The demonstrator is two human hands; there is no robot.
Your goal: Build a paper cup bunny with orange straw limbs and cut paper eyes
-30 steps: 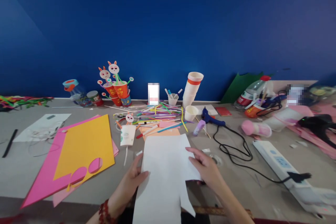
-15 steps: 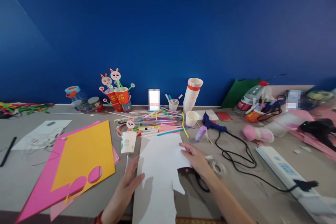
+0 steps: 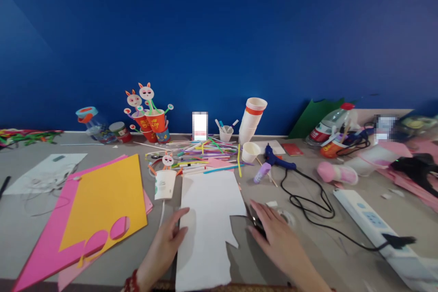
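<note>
White sheet (image 3: 205,223) lies flat on the grey table (image 3: 328,255), lower middle of the frame, right edge cut ragged, with a notch and a pointed flap. Left hand (image 3: 167,237) at the sheet's left edge, thumb and forefinger parted, fingertips over the paper, not clenched. Right hand (image 3: 275,235) just right of the sheet, over a dark object (image 3: 258,224) with a shiny bit, mostly covered; thumb and forefinger spread around it, can't tell if it is gripped. Clear tape roll (image 3: 287,218) partly behind that hand.

White paper cup (image 3: 164,185) with a rabbit head (image 3: 167,160) stands near the sheet's upper left. Pile of coloured straws (image 3: 208,149) beyond the sheet's top edge, mid-frame. Right of the pile: open white cup (image 3: 251,152), leaning cup stack (image 3: 252,121), purple glue stick (image 3: 262,173), blue glue gun (image 3: 280,162) with black cord looping down toward the white power strip (image 3: 362,212), lower right. Pink-capped container (image 3: 337,173) near the cord.

Left side: yellow sheet (image 3: 109,187) over a pink sheet (image 3: 41,251), round cut-outs near the yellow one's lower edge. Red cups (image 3: 156,121) with rabbit figures, lidded jar (image 3: 120,132) and blue-topped bottle (image 3: 94,123) stand by the blue wall (image 3: 205,45). Red-capped bottle (image 3: 328,125) right of centre, tilted.
</note>
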